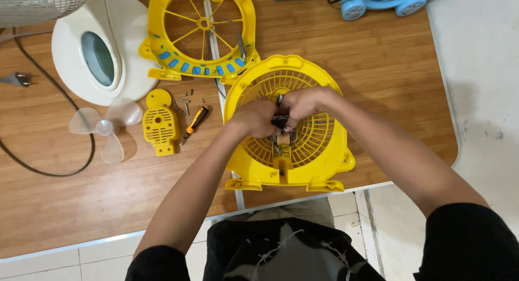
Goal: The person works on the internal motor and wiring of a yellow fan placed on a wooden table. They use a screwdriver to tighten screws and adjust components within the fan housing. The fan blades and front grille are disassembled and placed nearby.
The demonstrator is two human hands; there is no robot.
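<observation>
A round yellow fan housing [319, 151] with a grille lies flat near the table's front edge. Over its centre, my left hand [254, 118] and my right hand [303, 104] meet and close together on a small dark motor part [281, 123] with copper-coloured windings. The fingers hide most of that part. A thin grey wire runs from it up across the other yellow grille half [200, 32] behind.
Left of the housing lie an orange-handled screwdriver [194, 122], several loose screws [185, 100], a yellow motor cover [160, 123] and a clear fan blade [105, 127]. A white fan base [97, 54] with black cable stands far left. Blue toy parts [378, 0] sit at the back.
</observation>
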